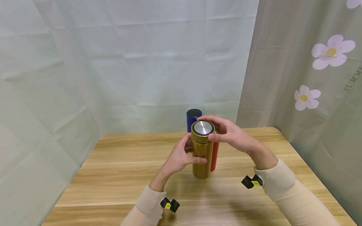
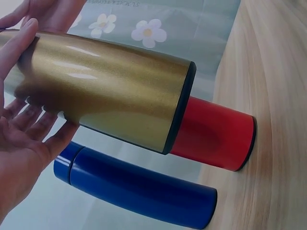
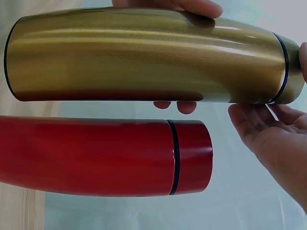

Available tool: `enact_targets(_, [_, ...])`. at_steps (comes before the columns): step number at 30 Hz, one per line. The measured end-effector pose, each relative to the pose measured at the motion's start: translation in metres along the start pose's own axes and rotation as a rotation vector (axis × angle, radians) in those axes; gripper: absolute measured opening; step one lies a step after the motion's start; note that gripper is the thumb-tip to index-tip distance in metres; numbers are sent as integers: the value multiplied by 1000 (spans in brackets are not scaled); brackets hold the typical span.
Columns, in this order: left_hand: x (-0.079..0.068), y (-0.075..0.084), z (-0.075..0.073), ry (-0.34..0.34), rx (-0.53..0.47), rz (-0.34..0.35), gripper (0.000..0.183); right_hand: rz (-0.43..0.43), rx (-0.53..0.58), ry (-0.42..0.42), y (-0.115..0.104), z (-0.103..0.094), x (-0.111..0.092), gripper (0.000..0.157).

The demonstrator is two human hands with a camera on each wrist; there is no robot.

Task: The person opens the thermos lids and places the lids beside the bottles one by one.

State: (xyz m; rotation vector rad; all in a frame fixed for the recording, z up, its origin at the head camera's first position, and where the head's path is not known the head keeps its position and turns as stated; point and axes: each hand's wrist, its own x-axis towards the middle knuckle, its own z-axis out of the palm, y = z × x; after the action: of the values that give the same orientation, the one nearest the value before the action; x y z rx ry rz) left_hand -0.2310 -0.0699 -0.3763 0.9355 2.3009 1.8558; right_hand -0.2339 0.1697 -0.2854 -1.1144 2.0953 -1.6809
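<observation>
Evidently, everything centres on a gold insulated flask [image 1: 201, 171], held upright and lifted clear of the wooden worktop [image 1: 127, 171], with its lid [image 1: 199, 138] on. Both hands have hold of it. On the flask's left side, the left hand [image 1: 179, 156] is wrapped partway round the body, the thumb lying across the front and the fingers bent round the far side. At the flask's top, on its right, the right hand [image 1: 234, 134] grips the lid between thumb and fingers, opened about as wide as the lid itself. A brushed silver disc [image 1: 203, 127] with a dark border caps that lid, and a thin black ring [image 3: 284, 67] marks the seam just below it.

Behind the gold flask and slightly to its right, a red insulated flask [image 1: 215, 157] stands on the worktop, partly hidden by it in the head view. Farther behind and to its left stands a dark blue insulated flask [image 2: 139, 187], also lidded. Below the gold flask on either side, cream sleeves [image 1: 150, 204] cover the person's forearms, each carrying a small black wrist device [image 1: 252, 181] with a yellow label. Beyond it hangs a pale creased curtain [image 1: 169, 72]; well to its right, grey-green fabric [image 1: 277, 78] bears white flowers [image 1: 331, 51] with yellow centres.
</observation>
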Motion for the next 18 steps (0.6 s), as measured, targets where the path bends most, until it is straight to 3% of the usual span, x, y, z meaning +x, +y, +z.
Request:
enact_targets(6, [0,1,1,-1,-3,12,78,17,6,-3,0,1,-2,68])
enact_targets(12, [2,1,0,17,3,21,78,33,-50,100,2,10,-1,77])
enact_targets(18, [3,0,0,16,8,33,77,11,-60,178,4,17,2,76])
